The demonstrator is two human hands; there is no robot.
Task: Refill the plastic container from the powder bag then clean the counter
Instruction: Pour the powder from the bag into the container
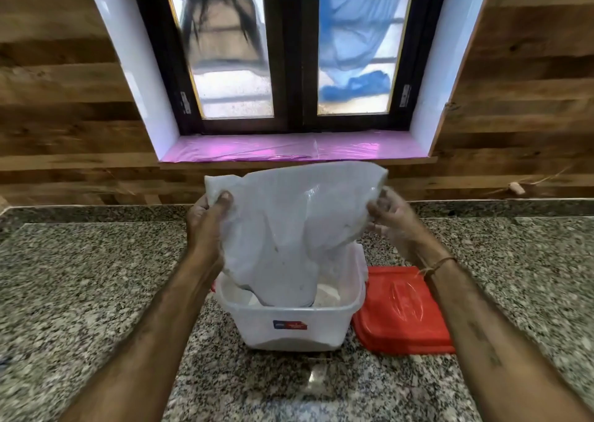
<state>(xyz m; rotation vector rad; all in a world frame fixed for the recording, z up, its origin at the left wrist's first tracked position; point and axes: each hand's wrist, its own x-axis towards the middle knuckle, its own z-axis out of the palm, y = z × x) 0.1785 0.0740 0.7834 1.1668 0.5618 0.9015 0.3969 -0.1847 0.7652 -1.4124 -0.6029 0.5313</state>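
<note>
Now keep both hands, left hand (209, 216) and right hand (387, 216), grasping the upended powder bag (295, 225) by its upper corners, mouth down inside the plastic container (289, 322), shaking gently.

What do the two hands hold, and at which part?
Both hold the powder bag upside down: left hand and right hand grip its upper corners.

A home kitchen: speckled granite counter (96, 277), wood-look wall tiles (64, 116) and a dark-framed window (294, 52).
</note>
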